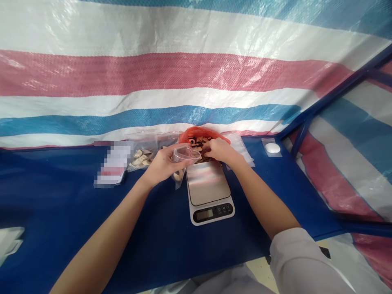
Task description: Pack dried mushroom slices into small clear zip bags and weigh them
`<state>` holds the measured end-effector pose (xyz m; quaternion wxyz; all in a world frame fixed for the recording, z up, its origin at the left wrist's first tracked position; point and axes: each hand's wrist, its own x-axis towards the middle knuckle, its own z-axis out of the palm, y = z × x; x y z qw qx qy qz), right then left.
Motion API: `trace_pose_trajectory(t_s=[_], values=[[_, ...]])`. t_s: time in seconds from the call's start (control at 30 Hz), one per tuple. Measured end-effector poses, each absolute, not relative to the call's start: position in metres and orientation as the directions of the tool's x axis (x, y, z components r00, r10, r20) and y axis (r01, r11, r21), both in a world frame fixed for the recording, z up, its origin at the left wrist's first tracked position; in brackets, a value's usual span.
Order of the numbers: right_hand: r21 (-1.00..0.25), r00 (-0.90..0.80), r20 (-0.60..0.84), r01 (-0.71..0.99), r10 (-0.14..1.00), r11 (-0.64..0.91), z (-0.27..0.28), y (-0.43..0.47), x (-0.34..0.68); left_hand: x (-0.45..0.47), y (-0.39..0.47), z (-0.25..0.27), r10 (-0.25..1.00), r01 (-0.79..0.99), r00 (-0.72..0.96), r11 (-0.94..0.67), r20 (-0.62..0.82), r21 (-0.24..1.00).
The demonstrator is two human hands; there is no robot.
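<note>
My left hand (165, 164) is wrapped round a clear plastic cup (186, 152), tilted with its mouth toward the right. Behind the scale lies an orange-red plastic bag (196, 131), open and full of dried brown slices with dark edges (198, 143). The fingers of my right hand (218, 149) are pinched together among these slices, their tips partly hidden. Below both hands stands a white kitchen scale (211, 216) with a bare metal plate (208, 183); its display cannot be read.
Clear bags of pale dried slices (141, 157) lie left of the orange-red bag. Flat clear bags (243, 152) are to its right, then a white oval object (272, 148). A blurred-out phone-like item (112, 165) and a white case (10, 241) lie left on the blue table (171, 245). Striped sheeting (153, 73) hangs behind.
</note>
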<state>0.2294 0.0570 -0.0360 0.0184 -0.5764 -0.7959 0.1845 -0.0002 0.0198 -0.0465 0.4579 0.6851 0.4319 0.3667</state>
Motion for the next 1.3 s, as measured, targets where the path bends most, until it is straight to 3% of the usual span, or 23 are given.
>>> trace_pose_trajectory(t_s=[0.13,0.4,0.63,0.83,1.1,1.2,1.3], values=[[-0.368,-0.312,-0.136,0.897,0.940,0.245,-0.044,0.058,0.232,0.001,0.019,-0.044,0.930,0.269,0.353,-0.205,0.102,0.941],[-0.542,-0.252,0.102,0.797,0.962,0.266,-0.052,0.053,0.238,0.004,0.017,-0.043,0.934,0.294,0.343,-0.211,0.103,0.932],[-0.701,-0.140,0.180,0.676,0.974,0.227,-0.066,0.053,0.237,0.008,0.016,-0.046,0.948,0.320,0.299,-0.205,0.106,0.925],[-0.718,-0.148,0.199,0.651,0.969,0.247,-0.064,0.054,0.240,0.009,0.017,-0.051,0.942,0.296,0.314,-0.216,0.119,0.931],[-0.793,-0.232,0.300,0.478,0.925,0.377,-0.015,0.024,0.240,0.015,0.015,-0.056,0.919,0.301,0.332,-0.317,0.213,0.899],[-0.721,-0.323,0.334,0.517,0.885,0.461,-0.005,0.015,0.232,0.018,0.013,-0.055,0.894,0.299,0.361,-0.381,0.266,0.875],[-0.606,-0.427,0.259,0.627,0.866,0.490,-0.001,0.010,0.223,0.021,0.011,-0.052,0.873,0.297,0.398,-0.413,0.281,0.861]])
